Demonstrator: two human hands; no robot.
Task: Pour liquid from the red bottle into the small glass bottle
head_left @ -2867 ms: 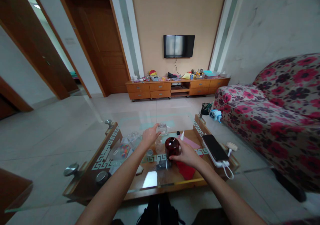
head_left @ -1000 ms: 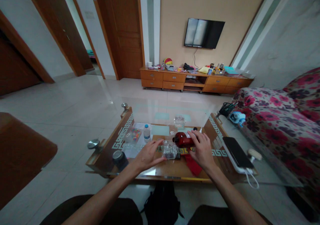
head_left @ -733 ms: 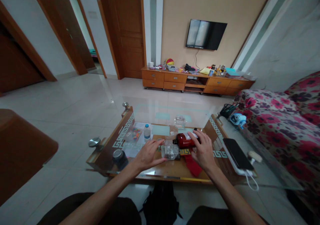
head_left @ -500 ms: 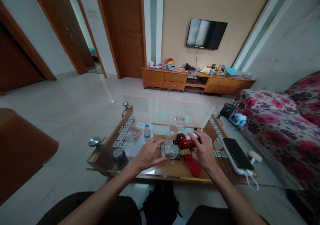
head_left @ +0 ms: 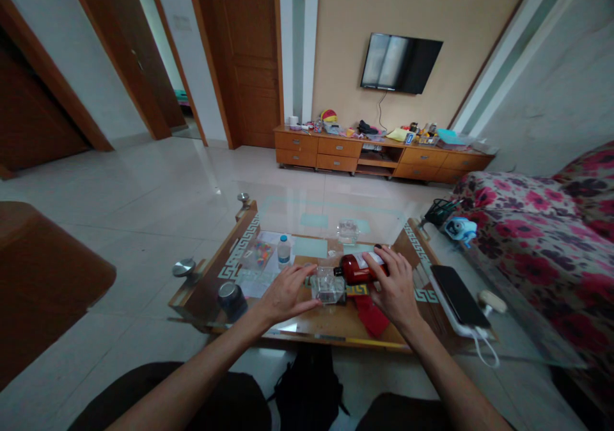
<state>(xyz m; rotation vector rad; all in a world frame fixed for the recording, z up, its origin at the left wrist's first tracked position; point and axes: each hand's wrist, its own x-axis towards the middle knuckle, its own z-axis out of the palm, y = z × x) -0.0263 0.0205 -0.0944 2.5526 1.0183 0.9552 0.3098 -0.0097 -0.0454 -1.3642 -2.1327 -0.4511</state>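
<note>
My right hand [head_left: 394,285] grips a dark red bottle [head_left: 357,270] with a white label, tipped onto its side. The bottle's black neck points left, over a small clear glass container [head_left: 328,289]. Around the left side of that container, my left hand [head_left: 288,294] has its thumb and fingers closed. Whether liquid is flowing from the bottle is too small to tell. A red cloth-like piece [head_left: 371,317] appears below my right hand.
On the glass coffee table stand a water bottle [head_left: 283,252], a dark can-like container [head_left: 232,300] and a glass ashtray [head_left: 348,231]. At right lie a phone [head_left: 459,295] with a white cable, a blue toy-like object [head_left: 461,228] and a black pen holder [head_left: 437,211].
The view has shifted slightly. Both hands, the red bottle and the glass container stay in nearly the same arrangement, the bottle still tipped to the left.
</note>
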